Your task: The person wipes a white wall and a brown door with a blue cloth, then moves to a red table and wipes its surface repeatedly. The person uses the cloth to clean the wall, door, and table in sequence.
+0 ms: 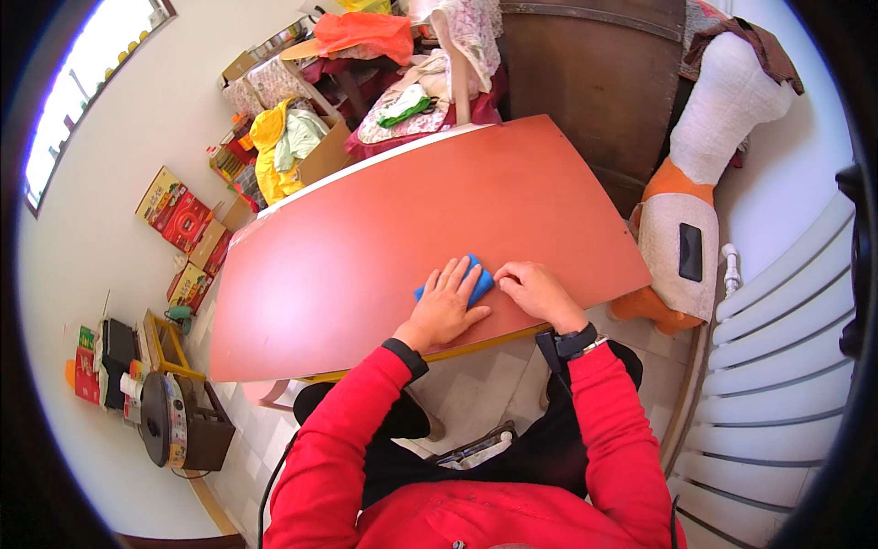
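Note:
A folded blue cloth (481, 283) lies on the reddish-orange tabletop (411, 206), close to its near edge. My left hand (446, 305) holds it down from above, palm down and fingers stretched across it. The cloth shows past my fingertips and on both sides of the hand; the rest is hidden under it. Just right of the cloth, my right hand (538, 289) rests at the table with curled fingers, and I see nothing in it. Dark bands circle both wrists over red sleeves.
Beyond the table's far edge stand a chair with clothes (411, 110) and a cardboard box (326, 151) of clothing. A large plush toy (679, 226) leans at the right, near a white radiator (768, 384). At left are printed boxes (180, 213) and a round dark appliance (156, 420).

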`<state>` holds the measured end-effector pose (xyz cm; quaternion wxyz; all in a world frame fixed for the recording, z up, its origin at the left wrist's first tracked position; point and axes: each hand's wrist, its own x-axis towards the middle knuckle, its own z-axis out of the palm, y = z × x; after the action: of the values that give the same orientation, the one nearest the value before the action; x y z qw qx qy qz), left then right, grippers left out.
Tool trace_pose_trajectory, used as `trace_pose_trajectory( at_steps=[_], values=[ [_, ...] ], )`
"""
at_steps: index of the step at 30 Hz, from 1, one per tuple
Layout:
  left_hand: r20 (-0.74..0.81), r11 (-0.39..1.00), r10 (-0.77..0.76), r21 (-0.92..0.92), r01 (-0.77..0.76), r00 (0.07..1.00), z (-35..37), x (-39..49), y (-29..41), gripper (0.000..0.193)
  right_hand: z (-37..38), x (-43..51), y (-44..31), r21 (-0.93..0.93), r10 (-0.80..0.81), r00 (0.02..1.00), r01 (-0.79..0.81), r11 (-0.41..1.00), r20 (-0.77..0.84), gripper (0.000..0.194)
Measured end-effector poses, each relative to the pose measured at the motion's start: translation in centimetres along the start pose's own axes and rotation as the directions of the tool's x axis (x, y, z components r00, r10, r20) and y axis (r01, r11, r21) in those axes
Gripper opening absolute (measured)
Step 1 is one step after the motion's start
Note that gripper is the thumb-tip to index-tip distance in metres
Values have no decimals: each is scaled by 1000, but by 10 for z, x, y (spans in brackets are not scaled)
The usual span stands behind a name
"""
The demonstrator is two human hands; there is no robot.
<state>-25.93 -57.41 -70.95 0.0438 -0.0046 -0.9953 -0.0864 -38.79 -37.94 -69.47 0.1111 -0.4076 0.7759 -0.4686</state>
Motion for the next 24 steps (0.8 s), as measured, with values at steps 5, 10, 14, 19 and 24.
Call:
trace_pose_trajectory(
  at_steps=[5,10,14,19,24],
  values=[
    [-44,977,-213,21,214,976,-9,-40,-79,83,-2,-2,3,-9,-12,1000,12,1000,-19,22],
    [7,880,-473,59,472,881,-32,-88,-134,87,-3,-3,7,-32,-24,999,23,999,-33,23],
    [-13,882,-468,52,468,884,-22,-75,-118,88,-3,-1,7,16,37,999,-36,999,-41,23],
    [-53,992,-116,42,119,992,-4,-26,-39,86,-4,2,11,37,43,994,-39,999,-100,22],
    [-15,994,112,0,-112,994,1,0,41,84,-7,3,14,26,59,992,-57,998,-111,21]
  ],
)
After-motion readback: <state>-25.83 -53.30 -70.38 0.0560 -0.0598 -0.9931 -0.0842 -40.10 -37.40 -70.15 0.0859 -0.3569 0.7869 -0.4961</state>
